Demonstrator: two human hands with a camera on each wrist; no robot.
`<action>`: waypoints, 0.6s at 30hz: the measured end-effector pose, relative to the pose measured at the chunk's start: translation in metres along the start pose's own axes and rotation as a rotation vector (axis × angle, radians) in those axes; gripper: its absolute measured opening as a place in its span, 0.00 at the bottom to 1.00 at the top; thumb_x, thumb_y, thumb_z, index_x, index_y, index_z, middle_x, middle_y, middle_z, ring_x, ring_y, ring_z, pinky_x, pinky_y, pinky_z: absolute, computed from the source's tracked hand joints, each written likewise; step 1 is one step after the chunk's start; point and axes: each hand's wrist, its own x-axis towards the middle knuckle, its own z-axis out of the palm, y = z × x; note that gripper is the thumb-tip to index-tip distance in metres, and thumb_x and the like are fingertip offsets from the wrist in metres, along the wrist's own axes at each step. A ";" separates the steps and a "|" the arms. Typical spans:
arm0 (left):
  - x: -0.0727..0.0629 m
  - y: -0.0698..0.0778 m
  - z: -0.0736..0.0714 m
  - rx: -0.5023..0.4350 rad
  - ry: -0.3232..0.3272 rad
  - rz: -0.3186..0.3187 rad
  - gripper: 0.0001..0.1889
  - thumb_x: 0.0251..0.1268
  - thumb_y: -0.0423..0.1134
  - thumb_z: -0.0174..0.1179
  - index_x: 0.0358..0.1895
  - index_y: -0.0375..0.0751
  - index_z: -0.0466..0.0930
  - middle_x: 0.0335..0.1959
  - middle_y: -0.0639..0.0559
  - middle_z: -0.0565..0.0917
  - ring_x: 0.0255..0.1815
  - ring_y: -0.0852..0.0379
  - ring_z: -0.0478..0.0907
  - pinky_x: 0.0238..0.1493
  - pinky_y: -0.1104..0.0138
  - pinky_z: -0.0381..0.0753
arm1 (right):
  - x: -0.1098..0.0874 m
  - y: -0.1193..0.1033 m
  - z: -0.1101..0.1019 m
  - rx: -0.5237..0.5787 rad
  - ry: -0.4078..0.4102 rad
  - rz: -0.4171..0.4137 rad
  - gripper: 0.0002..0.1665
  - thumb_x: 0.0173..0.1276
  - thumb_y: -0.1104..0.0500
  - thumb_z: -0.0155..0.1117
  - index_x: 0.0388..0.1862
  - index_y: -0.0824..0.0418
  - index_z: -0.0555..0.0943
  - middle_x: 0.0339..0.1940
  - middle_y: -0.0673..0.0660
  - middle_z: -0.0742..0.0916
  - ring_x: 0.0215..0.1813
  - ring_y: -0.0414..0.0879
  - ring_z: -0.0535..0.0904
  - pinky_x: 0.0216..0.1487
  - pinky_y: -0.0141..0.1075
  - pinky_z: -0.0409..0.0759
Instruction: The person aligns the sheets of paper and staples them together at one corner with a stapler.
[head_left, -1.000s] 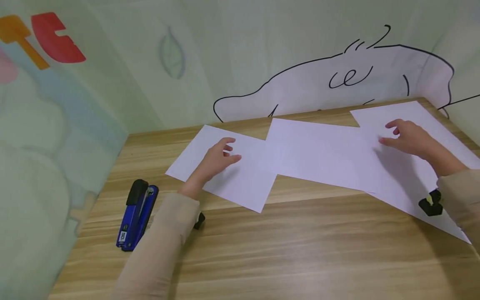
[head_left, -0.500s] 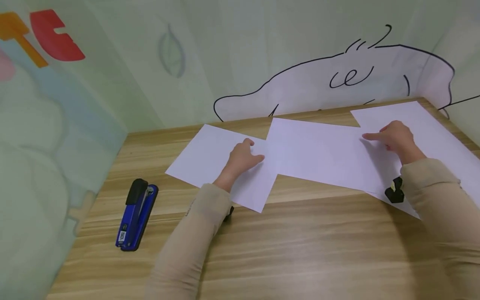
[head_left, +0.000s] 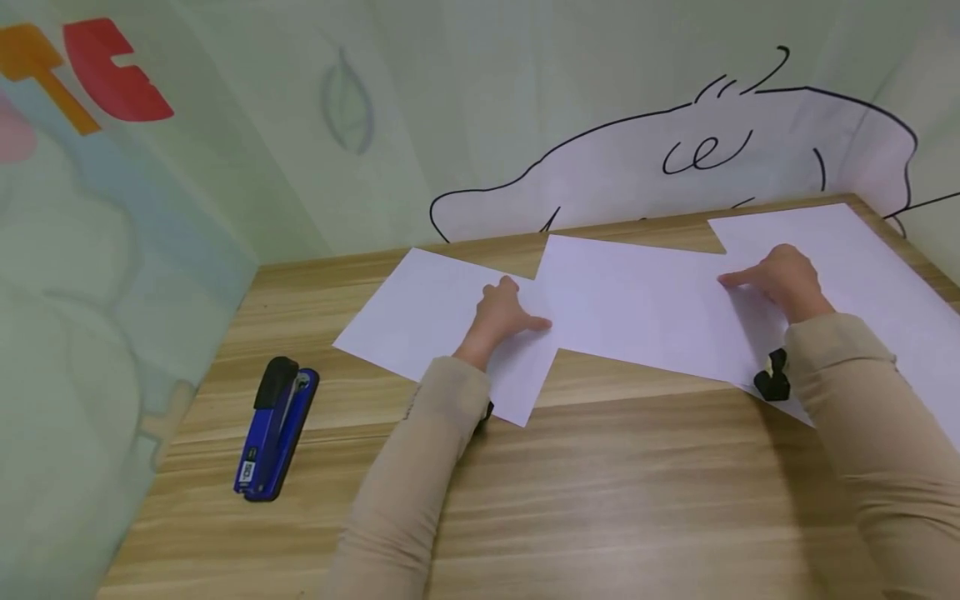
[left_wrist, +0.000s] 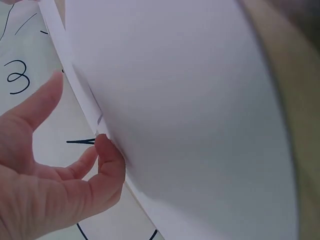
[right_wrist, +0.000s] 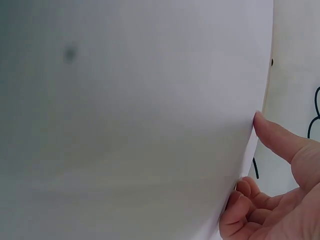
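Three white sheets of paper lie side by side with overlapping ends: the left sheet (head_left: pixel 412 304), the middle sheet (head_left: pixel 630 292) and the right sheet (head_left: pixel 870 275). My left hand (head_left: pixel 498 321) is over the left sheet, thumb stretched towards the middle one. In the left wrist view its bent fingertips (left_wrist: pixel 110 152) touch the paper, while the thumb stands apart. Near the joint of the middle and right sheets is my right hand (head_left: pixel 787 282). Its thumb (right_wrist: pixel 272 132) is straight with the tip at the paper; its other fingers curl against the sheet. No paper is visibly pinched.
A blue and black stapler (head_left: pixel 275 429) lies on the wooden table (head_left: pixel 600 492), left of the sheets. Behind the table hangs a pale printed curtain or cloth (head_left: pixel 450 108). Dark wrist mounts (head_left: pixel 772 379) show under the sleeves.
My left hand has moved right across the left sheet towards the middle one. My right hand has moved left and lowered to the middle sheet's right end. Sheets and stapler stay put.
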 end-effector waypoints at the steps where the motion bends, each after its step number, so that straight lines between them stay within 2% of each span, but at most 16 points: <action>1: 0.000 0.000 0.001 0.010 -0.003 0.005 0.40 0.48 0.46 0.72 0.61 0.30 0.63 0.57 0.35 0.68 0.56 0.41 0.68 0.57 0.55 0.69 | 0.001 0.000 0.000 0.001 -0.002 0.006 0.41 0.57 0.45 0.66 0.46 0.81 0.64 0.34 0.66 0.71 0.39 0.58 0.68 0.35 0.42 0.70; 5: 0.002 0.002 0.005 0.041 -0.006 0.023 0.40 0.45 0.44 0.73 0.59 0.29 0.64 0.55 0.35 0.70 0.55 0.40 0.69 0.56 0.55 0.70 | 0.004 -0.001 0.001 0.025 -0.005 0.014 0.40 0.56 0.46 0.67 0.45 0.80 0.64 0.29 0.63 0.71 0.35 0.54 0.69 0.32 0.40 0.69; 7: 0.003 0.002 0.007 0.064 -0.003 0.033 0.38 0.44 0.42 0.74 0.57 0.29 0.65 0.52 0.35 0.73 0.53 0.41 0.71 0.54 0.56 0.71 | 0.005 -0.001 0.002 0.039 -0.003 0.008 0.37 0.55 0.47 0.68 0.41 0.78 0.65 0.24 0.59 0.71 0.29 0.51 0.69 0.30 0.38 0.68; 10: 0.005 0.003 0.009 0.100 -0.001 0.040 0.34 0.43 0.40 0.74 0.52 0.29 0.67 0.47 0.36 0.77 0.47 0.44 0.74 0.52 0.58 0.73 | 0.006 -0.001 0.002 0.064 0.003 -0.005 0.36 0.54 0.48 0.69 0.43 0.78 0.66 0.21 0.57 0.72 0.24 0.47 0.68 0.28 0.37 0.67; 13: 0.006 0.004 0.011 0.123 -0.007 0.036 0.32 0.44 0.40 0.74 0.51 0.29 0.68 0.45 0.38 0.79 0.45 0.46 0.75 0.51 0.59 0.74 | 0.005 -0.001 0.002 0.087 0.012 -0.009 0.41 0.54 0.50 0.69 0.51 0.80 0.63 0.28 0.62 0.73 0.26 0.48 0.69 0.29 0.37 0.68; 15: 0.007 0.005 0.011 0.135 -0.018 0.028 0.32 0.45 0.40 0.73 0.51 0.28 0.68 0.47 0.37 0.77 0.46 0.45 0.74 0.52 0.59 0.73 | 0.005 -0.001 0.002 0.110 0.013 -0.002 0.45 0.55 0.52 0.69 0.57 0.81 0.58 0.35 0.66 0.72 0.29 0.50 0.70 0.31 0.38 0.69; 18: 0.007 0.007 0.011 0.133 -0.031 0.008 0.31 0.46 0.39 0.73 0.52 0.28 0.70 0.52 0.35 0.72 0.51 0.41 0.71 0.53 0.58 0.71 | 0.005 -0.002 0.001 0.135 -0.009 0.031 0.47 0.57 0.53 0.68 0.61 0.80 0.54 0.43 0.70 0.69 0.37 0.54 0.69 0.36 0.39 0.70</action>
